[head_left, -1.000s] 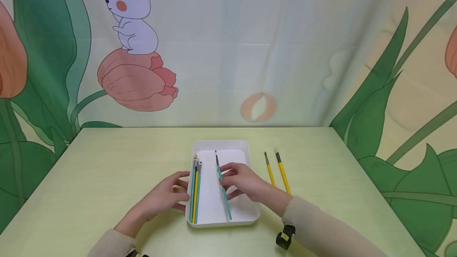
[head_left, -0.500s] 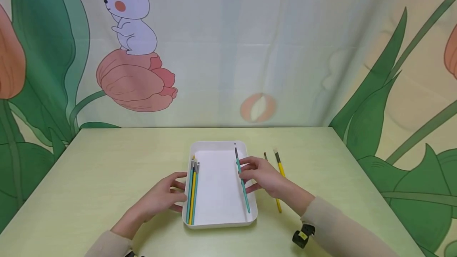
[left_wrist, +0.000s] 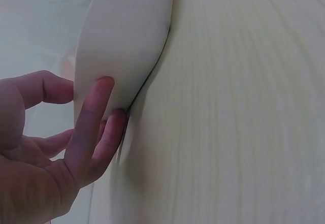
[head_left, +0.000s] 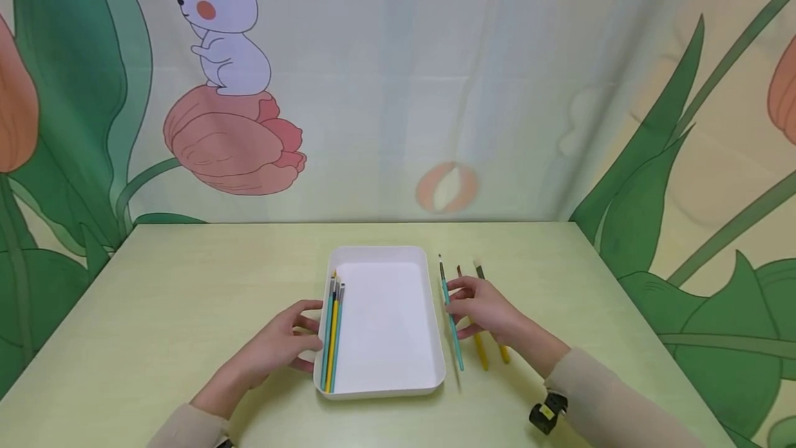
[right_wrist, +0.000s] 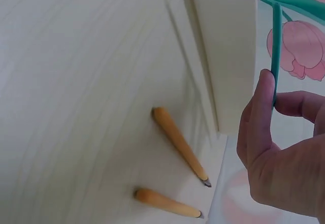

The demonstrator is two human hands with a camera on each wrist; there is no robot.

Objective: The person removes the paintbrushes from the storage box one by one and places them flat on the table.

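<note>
Between the right hand's (head_left: 481, 308) thumb and fingers is a slim teal paintbrush (head_left: 452, 330), its dark tip pointing away. It hangs over the table just right of the white tray (head_left: 388, 330), and the right wrist view shows its handle (right_wrist: 277, 36) pinched above the table. Two yellow-handled paintbrushes lie on the table under the right hand, one nearer the tray (head_left: 481, 352) and one farther right (head_left: 504, 352). On the tray's left side, the left hand (head_left: 282, 337) rests its fingertips against the outer wall (left_wrist: 124, 36). Several teal and yellow paintbrushes (head_left: 332, 348) lie along the tray's left inner wall.
The pale wood-grain table (head_left: 218, 282) extends to both sides of the tray. Behind its back edge hangs a printed curtain (head_left: 373, 88) with a rabbit and tulips. A small black wrist camera (head_left: 547, 413) is strapped at the right sleeve.
The right hand has carried the teal paintbrush rightward from over the tray, past its right rim, to above the table. The left hand has stayed at the tray's left side.
</note>
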